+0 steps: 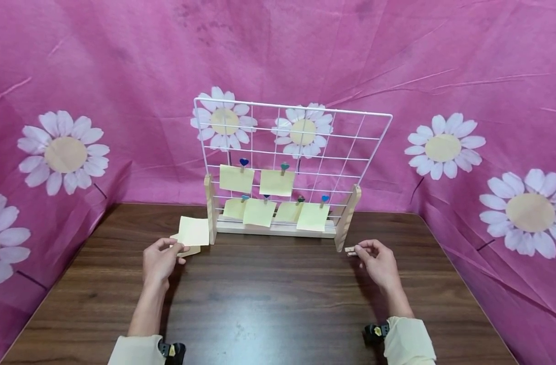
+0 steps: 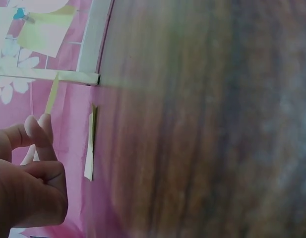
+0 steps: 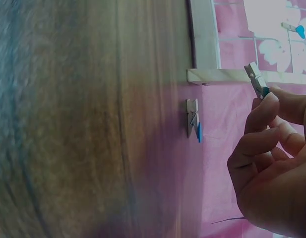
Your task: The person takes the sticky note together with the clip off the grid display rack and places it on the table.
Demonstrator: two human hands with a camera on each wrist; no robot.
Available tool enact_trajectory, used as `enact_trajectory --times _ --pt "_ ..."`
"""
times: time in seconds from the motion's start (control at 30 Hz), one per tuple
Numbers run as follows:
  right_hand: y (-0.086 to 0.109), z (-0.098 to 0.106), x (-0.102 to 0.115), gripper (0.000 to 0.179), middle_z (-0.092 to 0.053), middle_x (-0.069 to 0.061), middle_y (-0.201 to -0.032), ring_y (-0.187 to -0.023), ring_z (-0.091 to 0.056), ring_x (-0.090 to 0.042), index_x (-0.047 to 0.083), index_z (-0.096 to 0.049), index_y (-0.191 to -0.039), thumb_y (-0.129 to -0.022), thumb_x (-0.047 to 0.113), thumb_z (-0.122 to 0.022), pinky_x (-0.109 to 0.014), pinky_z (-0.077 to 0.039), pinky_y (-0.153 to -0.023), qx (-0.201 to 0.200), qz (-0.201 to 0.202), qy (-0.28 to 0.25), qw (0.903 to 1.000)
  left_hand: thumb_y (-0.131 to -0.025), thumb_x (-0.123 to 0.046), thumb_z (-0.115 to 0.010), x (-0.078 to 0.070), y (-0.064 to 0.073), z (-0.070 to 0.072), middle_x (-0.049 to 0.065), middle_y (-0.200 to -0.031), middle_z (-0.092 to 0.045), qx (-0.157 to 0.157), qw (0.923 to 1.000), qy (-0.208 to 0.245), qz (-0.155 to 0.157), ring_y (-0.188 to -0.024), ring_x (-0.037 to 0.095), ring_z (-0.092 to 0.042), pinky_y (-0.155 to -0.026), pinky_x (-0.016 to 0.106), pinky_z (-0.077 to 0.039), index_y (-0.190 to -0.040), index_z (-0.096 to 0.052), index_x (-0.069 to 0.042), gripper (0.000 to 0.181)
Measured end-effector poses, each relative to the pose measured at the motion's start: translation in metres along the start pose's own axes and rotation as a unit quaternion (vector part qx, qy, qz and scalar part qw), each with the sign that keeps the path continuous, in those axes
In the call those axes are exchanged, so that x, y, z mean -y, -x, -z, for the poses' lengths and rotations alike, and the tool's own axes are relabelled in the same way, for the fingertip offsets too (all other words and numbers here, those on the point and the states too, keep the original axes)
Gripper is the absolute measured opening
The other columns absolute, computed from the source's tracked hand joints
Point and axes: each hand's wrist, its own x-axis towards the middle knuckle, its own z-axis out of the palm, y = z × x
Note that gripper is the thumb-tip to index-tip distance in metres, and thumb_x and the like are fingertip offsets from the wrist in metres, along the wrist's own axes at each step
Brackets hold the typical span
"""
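Observation:
My left hand (image 1: 157, 264) pinches a pale yellow sticky note (image 1: 194, 230) between thumb and fingers, just left of a wire grid rack (image 1: 278, 230). Under it, more yellow paper (image 2: 91, 148) lies on the table, seen edge-on in the left wrist view. Off the rack's right foot, my right hand (image 1: 379, 262) holds a small wooden clothespin (image 3: 255, 79) by its end, its jaw end pointing away from the fingers. Another clothespin (image 3: 192, 119) with a blue piece on it lies on the table below that hand. Several yellow notes (image 1: 258, 212) hang on the rack's lower rows.
Clothespins with heart tops, such as a blue one (image 1: 244, 162) and a green one (image 1: 284, 166), fasten the hanging notes. The rack has wooden side posts (image 1: 348, 218) and stands near the back of the brown table (image 1: 278, 289). Behind is a pink flowered cloth (image 1: 145, 61).

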Motion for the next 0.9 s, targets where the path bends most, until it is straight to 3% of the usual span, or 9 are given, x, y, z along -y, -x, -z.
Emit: enact_trajectory --times 0.27,0.47,0.63,0.9 --pt "-0.002 0.001 -0.01 0.021 -0.064 -0.008 -0.081 -0.058 -0.059 -0.014 -0.009 -0.062 -0.11 -0.099 0.01 -0.065 -0.023 -0.049 -0.056 0.016 -0.029 0.038 0.9987 -0.091 -0.003 -0.06 0.003 -0.002 0.003 -0.004 -0.071 -0.073 0.025 0.9988 -0.04 0.012 -0.047 0.009 -0.061 -0.059 0.019 -0.048 -0.114 -0.058 0.008 0.025" --pt "-0.002 -0.001 -0.018 0.02 -0.064 -0.008 -0.079 -0.056 -0.058 -0.014 -0.009 -0.063 -0.107 -0.099 0.01 -0.065 -0.024 -0.048 -0.056 0.027 -0.03 0.048 0.998 -0.091 -0.004 -0.059 0.006 -0.005 0.005 -0.001 -0.074 -0.074 0.036 0.9971 -0.063 0.021 -0.047 0.01 -0.063 -0.053 0.019 -0.045 -0.117 -0.058 0.009 0.029" --pt "-0.003 -0.002 -0.021 0.019 -0.066 -0.009 -0.078 -0.054 -0.059 -0.015 -0.008 -0.063 -0.104 -0.098 0.009 -0.066 -0.024 -0.047 -0.055 0.026 -0.019 0.045 0.9985 -0.091 -0.003 -0.058 0.008 -0.009 0.006 -0.002 -0.073 -0.074 0.04 0.9969 -0.062 0.024 -0.047 0.01 -0.063 -0.045 0.019 -0.041 -0.117 -0.057 0.009 0.028" --pt "-0.003 -0.002 -0.019 0.021 -0.065 -0.005 -0.079 -0.056 -0.059 -0.013 -0.008 -0.063 -0.107 -0.098 0.01 -0.066 -0.023 -0.047 -0.06 0.037 -0.038 0.05 0.9973 -0.093 -0.003 -0.058 0.01 -0.011 0.006 -0.002 -0.073 -0.073 0.049 0.9974 -0.043 0.031 -0.048 0.01 -0.064 -0.038 0.017 -0.035 -0.117 -0.056 0.009 0.027"
